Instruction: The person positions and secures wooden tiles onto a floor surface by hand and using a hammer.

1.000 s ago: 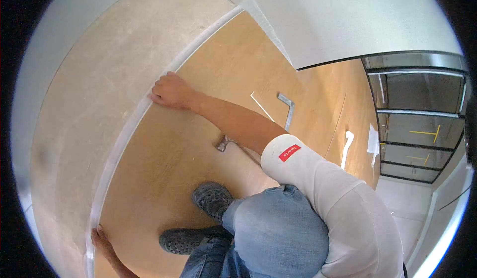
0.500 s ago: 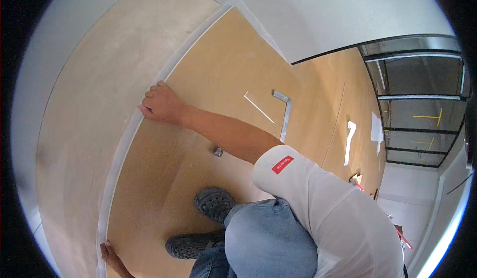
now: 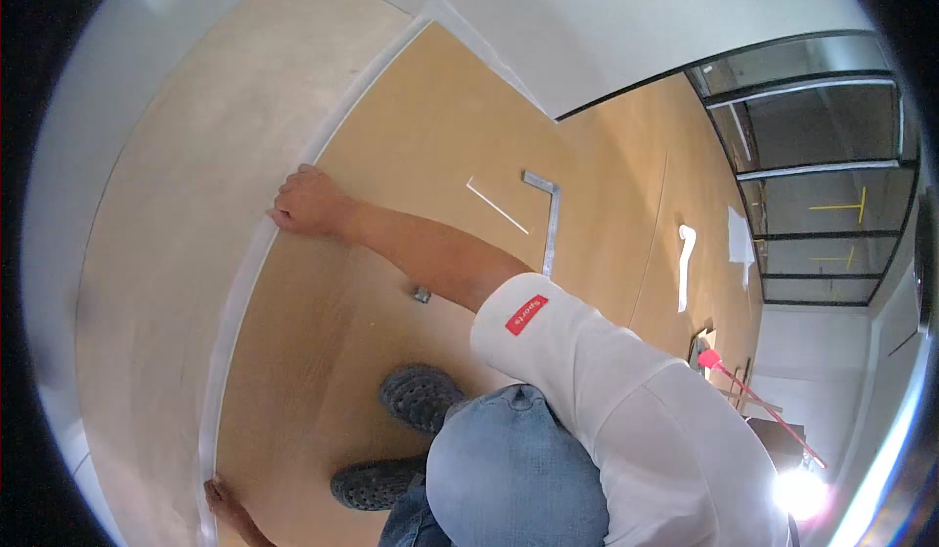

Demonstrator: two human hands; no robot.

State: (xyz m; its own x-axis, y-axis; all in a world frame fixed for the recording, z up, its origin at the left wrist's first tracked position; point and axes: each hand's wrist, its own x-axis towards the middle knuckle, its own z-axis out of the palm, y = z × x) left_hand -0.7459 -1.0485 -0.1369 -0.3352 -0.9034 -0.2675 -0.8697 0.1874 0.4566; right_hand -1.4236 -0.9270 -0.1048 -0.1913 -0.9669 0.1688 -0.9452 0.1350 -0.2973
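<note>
A long, thin white strip point(image 3: 344, 128) runs in a curve along the edge of the wood-coloured floor, with a wider pale band beside it. My right hand point(image 3: 307, 202) is closed over the strip midway along its length, knuckles up, fingertips at the edge. Farther down the same edge, at the lower left, my left hand point(image 3: 221, 496) is also closed at the strip; its fingers are small in view and partly hidden. A metal carpenter's square point(image 3: 553, 219) and a short, thin white piece point(image 3: 497, 205) lie on the floor beyond my right forearm.
A small metallic object point(image 3: 421, 295) lies near my dark clogs point(image 3: 421, 397). A white roll with a loose tail point(image 3: 686, 268) and a white sheet point(image 3: 739, 239) are at the right. A white wall corner point(image 3: 558, 118) juts in at the top; black-framed glass panels point(image 3: 817, 170) stand beyond.
My view has shifted slightly, and a bright light and more of a red stick now show at the lower right. Both hands stay at the same places on the strip.
</note>
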